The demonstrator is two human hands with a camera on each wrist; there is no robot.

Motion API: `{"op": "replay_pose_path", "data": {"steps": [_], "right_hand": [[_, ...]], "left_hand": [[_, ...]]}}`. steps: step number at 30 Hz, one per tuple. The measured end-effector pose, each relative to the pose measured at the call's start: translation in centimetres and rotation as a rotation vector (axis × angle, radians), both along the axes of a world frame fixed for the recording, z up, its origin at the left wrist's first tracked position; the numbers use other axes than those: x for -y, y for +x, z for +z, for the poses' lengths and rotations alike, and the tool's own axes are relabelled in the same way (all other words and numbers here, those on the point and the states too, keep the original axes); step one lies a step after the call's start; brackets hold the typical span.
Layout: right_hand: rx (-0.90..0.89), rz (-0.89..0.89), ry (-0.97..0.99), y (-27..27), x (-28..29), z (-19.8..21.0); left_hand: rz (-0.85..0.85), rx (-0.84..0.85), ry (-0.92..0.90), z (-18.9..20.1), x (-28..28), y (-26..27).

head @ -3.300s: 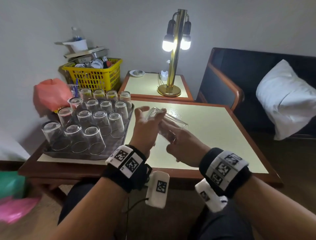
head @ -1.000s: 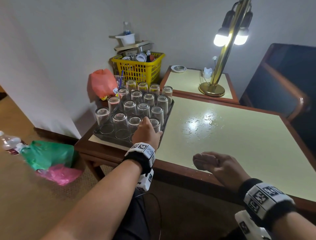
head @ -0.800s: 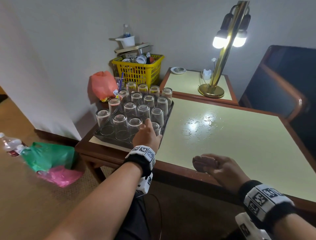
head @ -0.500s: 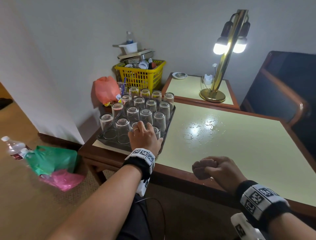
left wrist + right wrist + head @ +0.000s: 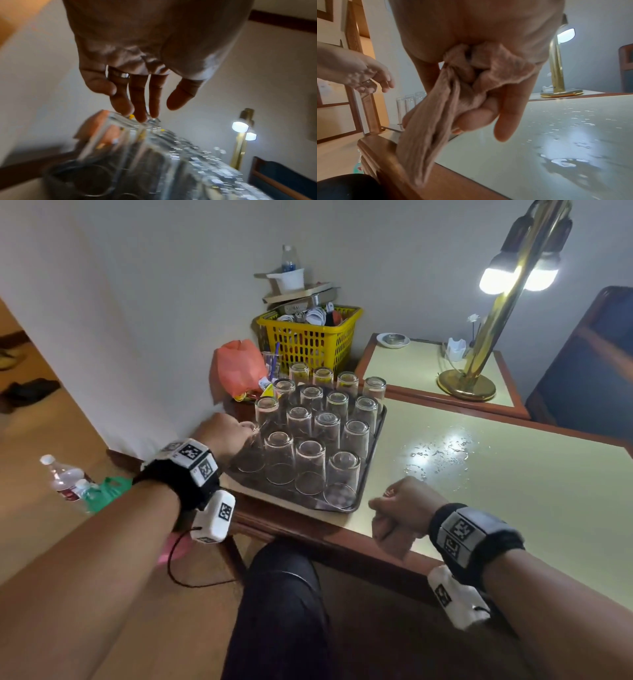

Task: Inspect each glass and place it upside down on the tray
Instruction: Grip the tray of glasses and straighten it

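Observation:
A dark tray at the table's left end carries several clear glasses, all upside down in rows. My left hand reaches over the tray's front-left corner. In the left wrist view its fingers hang nearly straight, their tips touching the base of the corner glass, with the thumb held apart. My right hand hovers at the table's front edge, right of the tray. Its fingers curl round a beige cloth that hangs down from the fist.
The pale green table has water drops right of the tray. A brass lamp stands on the side table behind. A yellow basket and an orange bag sit beyond the tray. Bottles lie on the floor.
Earlier both hands held a glass over the table. Since then my left hand has moved from the tray's front-right glasses to the front-left corner glass. The right hand has stayed at the table edge.

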State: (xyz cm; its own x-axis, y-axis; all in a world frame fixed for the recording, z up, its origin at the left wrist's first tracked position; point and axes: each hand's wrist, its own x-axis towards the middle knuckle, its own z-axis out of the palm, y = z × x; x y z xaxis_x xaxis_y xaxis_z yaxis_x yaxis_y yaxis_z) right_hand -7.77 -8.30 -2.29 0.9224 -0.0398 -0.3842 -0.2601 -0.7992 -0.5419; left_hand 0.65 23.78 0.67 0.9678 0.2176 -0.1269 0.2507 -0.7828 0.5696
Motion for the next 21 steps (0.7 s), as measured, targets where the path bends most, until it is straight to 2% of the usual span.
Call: {"op": "replay_pose_path", "data": {"steps": [4, 9, 14, 21], "right_hand": [[-0.037, 0.064, -0.174, 3.0, -3.1, -1.0], [-0.109, 0.03, -0.248, 5.1, -4.7, -2.7], [-0.168, 0.026, -0.187, 5.7, -4.8, -4.3], [-0.148, -0.03, -0.228, 6.0, -4.3, -4.9]], "left_hand": [[0.107, -0.097, 0.049, -4.4, -4.3, 2.3], [0.106, -0.142, 0.128, -8.2, -5.4, 3.9], [0.065, -0.181, 0.146, -9.6, -5.3, 5.5], [0.055, -0.174, 0.215, -10.0, -5.2, 5.1]]}}
